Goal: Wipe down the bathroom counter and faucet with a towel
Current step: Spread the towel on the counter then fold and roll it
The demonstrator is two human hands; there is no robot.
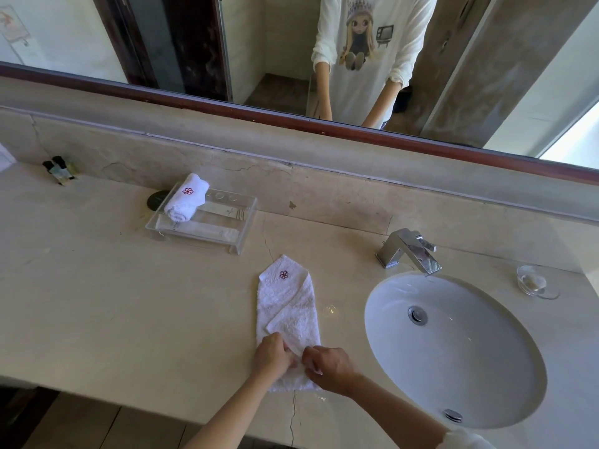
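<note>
Both hands meet at the near end of the towel [287,314]. Left hand [271,354] has its fingers curled onto the cloth, pinching a fold; right hand [327,364] likewise pinches the towel's edge with curled fingers, just beside the left.

White and nubbly, the towel is folded into a long strip with a pointed far end bearing a small red flower mark. It lies flat on the counter [113,303], left of the sink [453,348], its near end at the counter's front edge.

Beige cracked stone forms the counter. A chrome faucet [409,251] stands behind the sink, a glass dish [536,281] to its right. A clear tray [202,222] holds a rolled towel [186,197]. Small bottles [60,170] stand far left. A mirror [291,43] runs along the wall.
</note>
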